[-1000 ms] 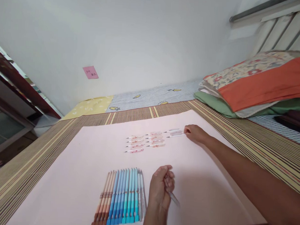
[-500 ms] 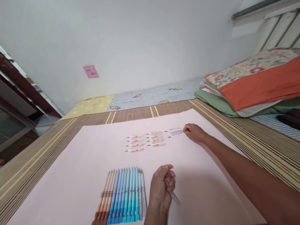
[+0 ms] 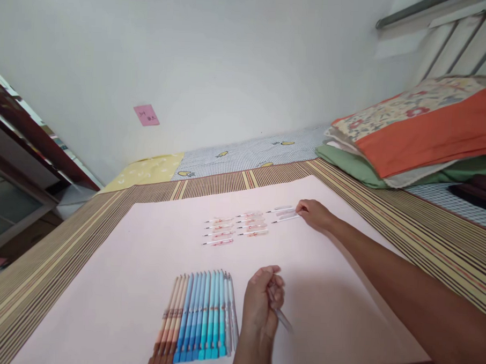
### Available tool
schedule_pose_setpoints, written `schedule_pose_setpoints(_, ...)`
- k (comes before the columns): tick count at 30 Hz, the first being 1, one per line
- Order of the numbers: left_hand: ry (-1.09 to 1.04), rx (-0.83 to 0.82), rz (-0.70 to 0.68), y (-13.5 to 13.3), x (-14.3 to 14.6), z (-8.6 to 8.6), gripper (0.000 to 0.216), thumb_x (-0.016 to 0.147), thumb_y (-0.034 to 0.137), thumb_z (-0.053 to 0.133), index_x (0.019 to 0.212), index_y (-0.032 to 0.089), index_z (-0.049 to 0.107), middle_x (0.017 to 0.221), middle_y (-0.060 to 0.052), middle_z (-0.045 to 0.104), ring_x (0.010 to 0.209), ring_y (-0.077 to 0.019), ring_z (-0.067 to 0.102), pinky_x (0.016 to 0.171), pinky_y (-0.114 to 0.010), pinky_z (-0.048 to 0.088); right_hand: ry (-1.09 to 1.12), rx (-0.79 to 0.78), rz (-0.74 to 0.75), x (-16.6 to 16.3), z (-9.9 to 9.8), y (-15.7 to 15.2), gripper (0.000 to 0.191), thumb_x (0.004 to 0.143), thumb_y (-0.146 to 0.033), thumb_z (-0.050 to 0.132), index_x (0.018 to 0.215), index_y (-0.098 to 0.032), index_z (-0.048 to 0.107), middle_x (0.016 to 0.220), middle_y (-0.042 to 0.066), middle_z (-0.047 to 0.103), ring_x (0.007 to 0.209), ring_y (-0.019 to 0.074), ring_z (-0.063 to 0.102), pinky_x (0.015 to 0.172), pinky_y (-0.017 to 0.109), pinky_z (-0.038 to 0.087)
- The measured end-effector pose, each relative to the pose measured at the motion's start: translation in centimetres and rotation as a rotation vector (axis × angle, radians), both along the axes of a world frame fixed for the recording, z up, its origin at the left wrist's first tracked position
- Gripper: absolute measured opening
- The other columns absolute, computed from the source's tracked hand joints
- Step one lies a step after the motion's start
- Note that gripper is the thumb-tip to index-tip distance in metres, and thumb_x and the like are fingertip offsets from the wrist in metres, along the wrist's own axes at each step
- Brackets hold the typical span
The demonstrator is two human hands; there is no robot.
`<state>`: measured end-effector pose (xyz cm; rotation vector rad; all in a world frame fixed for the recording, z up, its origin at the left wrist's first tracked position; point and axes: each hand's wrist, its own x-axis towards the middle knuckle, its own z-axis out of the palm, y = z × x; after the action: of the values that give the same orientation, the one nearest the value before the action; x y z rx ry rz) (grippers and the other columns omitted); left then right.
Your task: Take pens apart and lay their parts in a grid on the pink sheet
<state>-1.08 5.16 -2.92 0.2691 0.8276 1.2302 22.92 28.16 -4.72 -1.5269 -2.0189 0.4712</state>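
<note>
My left hand is closed around a translucent greyish pen, whose end sticks out below the fingers. Farther off, my right hand pinches the rear end of a thin white pen refill with a dark tip, lying on the pink sheet. Grey-clear pieces and another refill lie beside those fingertips. To the left are two columns of similar refills with pinkish clear pieces. Left of my left hand lies a neat row of brown, blue and turquoise pens, with translucent ones at its right end.
Under the sheet is a striped mat. A stack of folded bedding stands at the right. Behind, a checked cloth runs along the wall, which bears a pink note.
Almost nothing differs. My right hand has shifted very slightly left, and my left hand keeps its place with the pen.
</note>
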Motion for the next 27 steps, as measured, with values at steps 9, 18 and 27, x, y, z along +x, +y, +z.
schedule_pose_setpoints(9, 0.004, 0.001, -0.002, 0.0, 0.0, 0.0, 0.058, 0.050, 0.045, 0.098, 0.085, 0.009, 0.068, 0.061, -0.001, 0.061, 0.040, -0.0019, 0.036, 0.042, -0.018, 0.009, 0.091, 0.010, -0.040, -0.3, 0.5, -0.7, 0.014, 0.078, -0.020, 0.058, 0.082, -0.022, 0.071, 0.081, 0.002, 0.075, 0.074, 0.0188, 0.062, 0.069, 0.029, 0.043)
schedule_pose_setpoints(18, 0.005, 0.001, 0.002, 0.0, 0.1, -0.1, 0.057, 0.050, 0.044, 0.097, 0.084, 0.009, 0.069, 0.061, -0.001, 0.061, 0.041, -0.0018, 0.036, 0.042, -0.018, 0.010, 0.274, -0.037, -0.047, -0.1, -0.3, -1.0, 0.016, 0.076, -0.025, 0.059, 0.083, -0.021, 0.073, 0.074, 0.002, 0.075, 0.066, 0.0176, 0.062, 0.060, 0.027, 0.044)
schedule_pose_setpoints(27, 0.007, 0.004, 0.003, 0.0, 0.1, -0.1, 0.056, 0.051, 0.044, 0.097, 0.084, 0.009, 0.069, 0.061, -0.001, 0.061, 0.041, -0.0017, 0.036, 0.043, -0.019, 0.009, 0.419, -0.056, -0.066, 0.2, -0.7, -1.2, 0.020, 0.076, -0.024, 0.059, 0.089, -0.020, 0.074, 0.084, 0.006, 0.080, 0.068, 0.0174, 0.066, 0.068, 0.029, 0.054)
